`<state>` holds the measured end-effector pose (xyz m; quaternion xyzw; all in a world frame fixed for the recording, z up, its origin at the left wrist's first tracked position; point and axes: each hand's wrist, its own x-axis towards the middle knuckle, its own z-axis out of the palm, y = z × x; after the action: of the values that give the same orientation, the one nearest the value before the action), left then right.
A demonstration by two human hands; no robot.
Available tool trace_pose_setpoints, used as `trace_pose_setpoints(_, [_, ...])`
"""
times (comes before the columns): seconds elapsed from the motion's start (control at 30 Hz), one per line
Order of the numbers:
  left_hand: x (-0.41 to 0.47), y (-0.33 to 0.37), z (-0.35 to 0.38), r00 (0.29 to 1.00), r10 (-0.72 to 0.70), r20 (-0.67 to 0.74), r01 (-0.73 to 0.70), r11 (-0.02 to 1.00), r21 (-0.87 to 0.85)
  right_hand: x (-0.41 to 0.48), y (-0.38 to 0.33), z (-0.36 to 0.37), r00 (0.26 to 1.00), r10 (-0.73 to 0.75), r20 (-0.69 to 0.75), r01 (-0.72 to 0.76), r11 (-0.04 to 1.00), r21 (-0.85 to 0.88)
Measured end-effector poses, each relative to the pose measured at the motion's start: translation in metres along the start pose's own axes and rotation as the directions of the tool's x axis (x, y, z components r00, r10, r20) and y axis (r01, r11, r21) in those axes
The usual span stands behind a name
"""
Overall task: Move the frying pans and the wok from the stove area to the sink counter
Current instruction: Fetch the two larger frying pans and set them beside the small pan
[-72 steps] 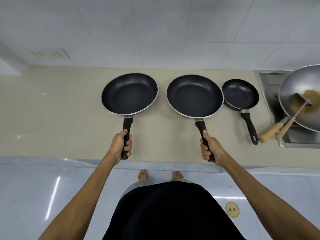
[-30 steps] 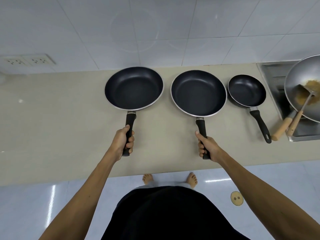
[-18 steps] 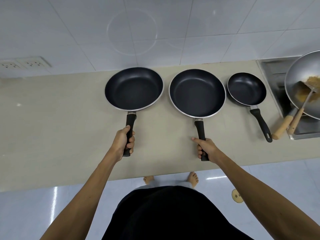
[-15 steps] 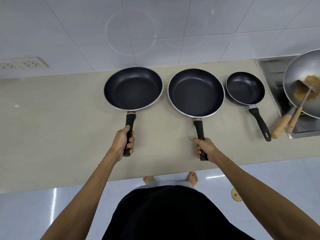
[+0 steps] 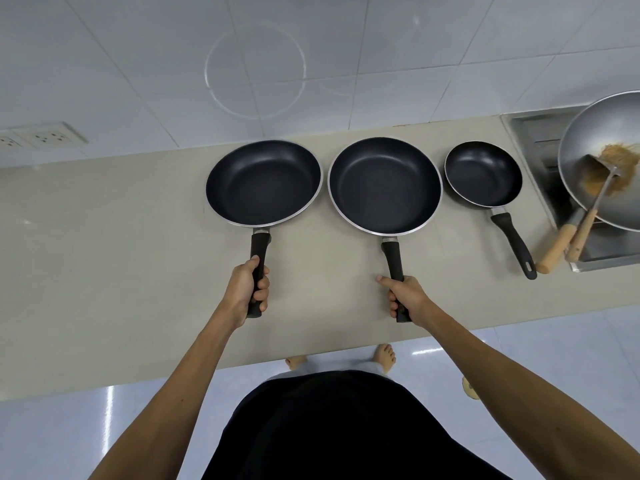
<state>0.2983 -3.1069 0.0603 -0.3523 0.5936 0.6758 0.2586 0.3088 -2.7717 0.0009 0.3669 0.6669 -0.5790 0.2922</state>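
Three black frying pans stand in a row on the beige counter (image 5: 104, 258). My left hand (image 5: 246, 286) grips the black handle of the left frying pan (image 5: 264, 183). My right hand (image 5: 404, 296) grips the handle of the middle frying pan (image 5: 385, 186), thumb stretched out to the left. The small frying pan (image 5: 483, 173) lies untouched to the right, its handle pointing toward me. At the far right a steel wok (image 5: 602, 161) with brown food sits on the stove (image 5: 540, 140). A metal spatula (image 5: 596, 199) with a wooden grip rests in it.
White tiled wall runs behind the counter, with power sockets (image 5: 41, 136) at the left. The wok's wooden handle (image 5: 557, 245) juts over the counter beside the small pan's handle. Glossy floor and my bare feet show below the counter edge.
The view has tilted up and shifted slightly, so the counter sits lower in frame. Both hands keep their hold on the two handles; the right thumb has lifted off and points left.
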Motion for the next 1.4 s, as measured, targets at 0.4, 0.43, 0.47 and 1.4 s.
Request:
trace_pose_setpoints(0.4, [0.017, -0.021, 0.001, 0.998, 0.054, -0.024, -0.052, 0.994, 0.091, 0.0, 0.003, 0.001, 0.999, -0.046, -0.017, 0.046, 0.999, 0.006])
trace_pose_setpoints(0.43, [0.018, -0.023, 0.002, 0.998, 0.057, -0.024, -0.054, 0.994, 0.099, -0.001, 0.004, 0.001, 0.998, -0.059, -0.023, 0.06, 0.998, 0.005])
trace_pose_setpoints(0.47, [0.02, -0.025, 0.003, 0.998, 0.056, -0.022, -0.054, 0.993, 0.108, -0.001, 0.005, 0.001, 0.997, -0.075, -0.029, 0.075, 0.997, 0.0])
trace_pose_setpoints(1.4, [0.041, -0.038, -0.023, 0.992, -0.013, 0.126, -0.012, 0.981, 0.195, -0.018, 0.017, 0.002, 0.981, -0.172, -0.088, 0.152, 0.968, -0.202])
